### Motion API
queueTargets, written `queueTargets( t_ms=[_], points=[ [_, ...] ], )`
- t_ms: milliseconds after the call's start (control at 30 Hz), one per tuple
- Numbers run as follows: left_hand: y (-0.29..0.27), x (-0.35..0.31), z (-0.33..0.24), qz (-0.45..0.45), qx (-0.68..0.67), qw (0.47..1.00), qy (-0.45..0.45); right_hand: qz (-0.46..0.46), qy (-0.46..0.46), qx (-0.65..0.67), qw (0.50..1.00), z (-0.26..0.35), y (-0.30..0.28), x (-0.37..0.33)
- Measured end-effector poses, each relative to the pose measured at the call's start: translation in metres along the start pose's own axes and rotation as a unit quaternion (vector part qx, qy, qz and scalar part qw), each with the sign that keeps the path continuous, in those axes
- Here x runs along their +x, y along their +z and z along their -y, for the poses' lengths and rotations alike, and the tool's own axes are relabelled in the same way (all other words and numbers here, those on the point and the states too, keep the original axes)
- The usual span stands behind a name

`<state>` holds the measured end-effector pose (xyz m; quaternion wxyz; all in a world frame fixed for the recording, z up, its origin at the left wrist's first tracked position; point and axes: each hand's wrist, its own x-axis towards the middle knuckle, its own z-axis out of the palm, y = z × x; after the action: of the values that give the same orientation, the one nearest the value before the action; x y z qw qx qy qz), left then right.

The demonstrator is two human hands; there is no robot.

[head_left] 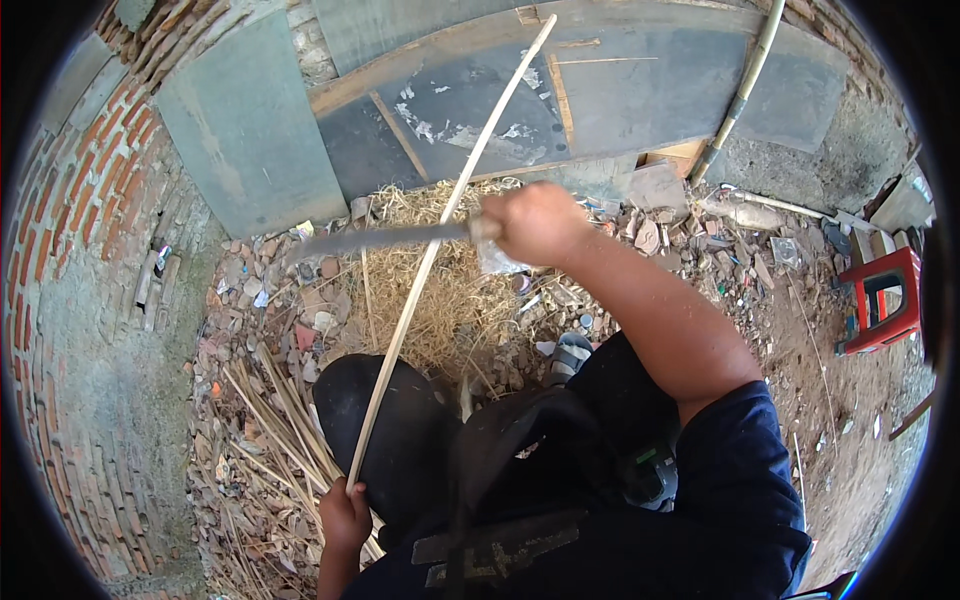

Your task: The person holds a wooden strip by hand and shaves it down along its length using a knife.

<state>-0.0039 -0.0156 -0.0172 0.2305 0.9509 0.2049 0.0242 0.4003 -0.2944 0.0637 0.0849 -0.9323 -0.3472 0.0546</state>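
My left hand (pixel 345 514), low in the view beside my left knee, is closed around the lower end of a long, pale bamboo strip (pixel 408 308). The strip slants up and to the right past the knee, its far end reaching up in front of the grey panels. My right hand (pixel 540 226) is wrapped around the handle of a machete (pixel 385 238), whose slightly blurred blade points left. Blade and strip cross near the handle; whether they touch I cannot tell. Beyond my knees lies a heap of curly bamboo shavings (pixel 450 310).
More bamboo strips (pixel 275 415) lie on the rubble to my left, near a brick wall (pixel 70 330). Grey panels (pixel 650 95) stand ahead, with a bamboo pole (pixel 738 105) leaning on them. A red stool (pixel 882 305) is at the far right. Broken stones cover much of the ground.
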Motion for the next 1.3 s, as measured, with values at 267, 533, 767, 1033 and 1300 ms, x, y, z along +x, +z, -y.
queueTargets(
  t_ms=[267,533,767,1033,1300],
  points=[
    [0.006,-0.003,0.007,-0.033,0.020,0.999,0.015,-0.161,0.088,0.127,0.975,-0.052,0.017,0.016],
    [-0.001,0.005,0.006,0.028,-0.042,0.999,-0.001,-0.132,0.038,0.106,0.985,-0.049,0.021,0.007],
    [0.001,0.003,0.008,0.009,-0.011,1.000,0.009,-0.034,-0.144,-0.061,0.987,0.001,0.004,-0.005],
    [-0.005,0.004,0.003,0.022,-0.019,1.000,-0.007,-0.167,0.090,0.081,0.978,-0.063,0.015,0.008],
    [-0.002,0.005,0.008,0.006,-0.011,1.000,0.002,-0.024,-0.072,0.020,0.997,-0.019,0.014,0.005]
  ],
)
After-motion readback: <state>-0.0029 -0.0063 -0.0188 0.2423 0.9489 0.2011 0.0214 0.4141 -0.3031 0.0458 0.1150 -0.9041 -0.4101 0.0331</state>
